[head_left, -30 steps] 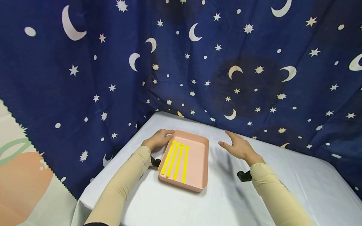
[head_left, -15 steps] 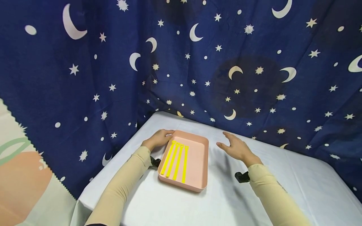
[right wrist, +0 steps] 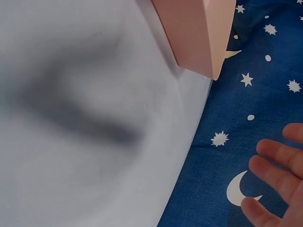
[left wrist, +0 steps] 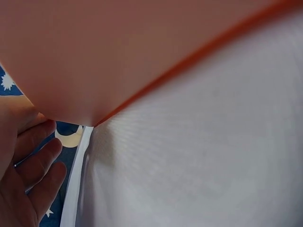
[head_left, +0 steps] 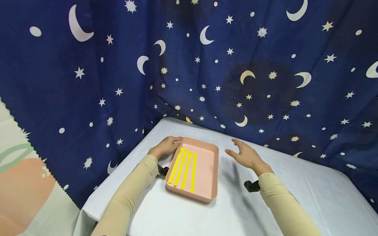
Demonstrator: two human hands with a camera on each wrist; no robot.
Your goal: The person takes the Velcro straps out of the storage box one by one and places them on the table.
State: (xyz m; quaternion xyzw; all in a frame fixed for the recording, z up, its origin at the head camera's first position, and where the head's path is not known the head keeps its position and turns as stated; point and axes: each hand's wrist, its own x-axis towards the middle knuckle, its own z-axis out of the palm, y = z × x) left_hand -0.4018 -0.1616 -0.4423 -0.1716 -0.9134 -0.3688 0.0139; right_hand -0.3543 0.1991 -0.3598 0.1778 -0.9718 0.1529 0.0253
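Altogether, four long, flat yellow strips (head_left: 186,171) lie side by side within one shallow, rectangular pink tray (head_left: 205,170), lower centre of the head view. The left hand (head_left: 166,145), fingers relaxed, touches its upper-left corner; the right hand (head_left: 247,155), spread and holding nothing, hovers right of it.

Free space separates the right hand (head_left: 248,157) from the tray's raised wall (head_left: 215,173).

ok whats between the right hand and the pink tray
Only a bare stretch of white tablecloth lies between the right hand and the pink tray, as the head view shows.
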